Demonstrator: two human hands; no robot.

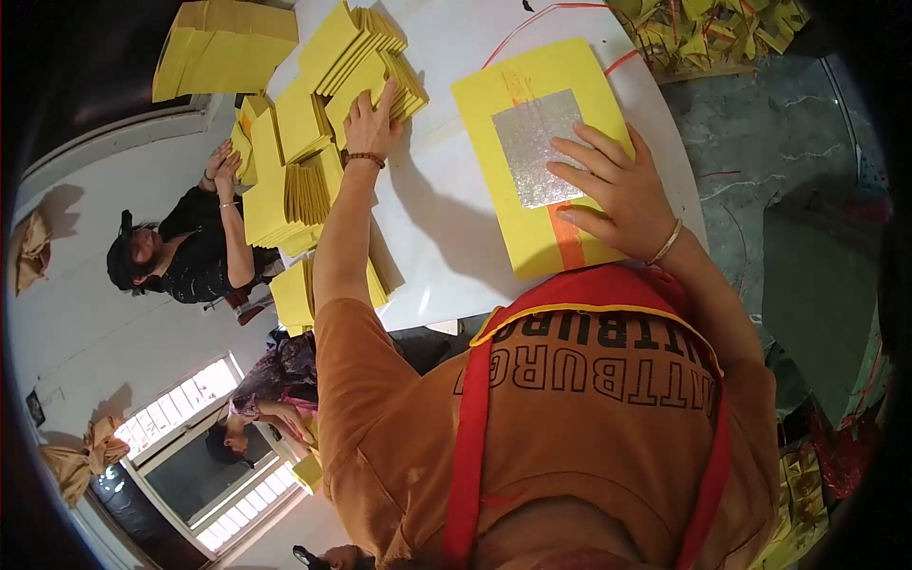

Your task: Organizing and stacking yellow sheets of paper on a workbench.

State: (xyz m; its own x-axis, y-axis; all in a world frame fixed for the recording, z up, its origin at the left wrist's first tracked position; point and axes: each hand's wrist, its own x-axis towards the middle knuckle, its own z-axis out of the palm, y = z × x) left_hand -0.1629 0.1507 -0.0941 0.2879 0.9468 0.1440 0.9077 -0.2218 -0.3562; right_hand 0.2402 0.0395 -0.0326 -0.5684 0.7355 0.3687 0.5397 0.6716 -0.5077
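My right hand (617, 195) lies with fingers spread on a yellow paper pad (480, 104) on the white table. A silvery foil square (534, 147) covers the pad's middle, and an orange strip runs along it. My left hand (373, 130) reaches across to the folded yellow paper stacks (356, 47), its fingers apart and resting on one of them. Whether that hand pinches any sheet cannot be made out. A red cord (541, 11) shows at the pad's far side.
More yellow stacks (285, 204) line the left of the white table (437, 199), beside a co-worker (185, 247) in black. A large yellow pile (223, 47) stands at far left. Yellow and red papers (708, 33) lie beyond the table's right edge. Another person (275, 389) sits lower left.
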